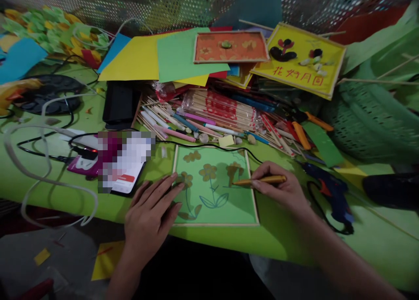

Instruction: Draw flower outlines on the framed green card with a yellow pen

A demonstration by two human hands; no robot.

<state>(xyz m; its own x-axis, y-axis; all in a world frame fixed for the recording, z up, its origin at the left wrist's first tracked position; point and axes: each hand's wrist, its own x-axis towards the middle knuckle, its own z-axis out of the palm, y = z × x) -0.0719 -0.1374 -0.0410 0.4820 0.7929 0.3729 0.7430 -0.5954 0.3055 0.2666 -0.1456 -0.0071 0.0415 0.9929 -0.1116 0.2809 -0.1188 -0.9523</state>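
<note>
A green card (225, 210) with a thin wooden frame lies flat at the table's front edge. Drawn on it are flowers with gold-brown petals and dark outlined stems and leaves. My right hand (278, 184) grips a gold marker pen (270, 180), its tip on or just over the flower at the card's right side. Fingers of my left hand (152, 208) lie stretched out flat across the card's left edge, holding nothing. Left of the card is a phone (126, 184) with a lit screen, partly over a purple power strip (80, 165).
Sticks and markers (203, 125) pile up behind the card. Coloured paper sheets (131, 57), an orange framed picture (232, 46) and a yellow one (299, 60) lie farther back. A glue gun (330, 191) and green basket (376, 116) are rightward; a black cable (209, 144) crosses the card's top.
</note>
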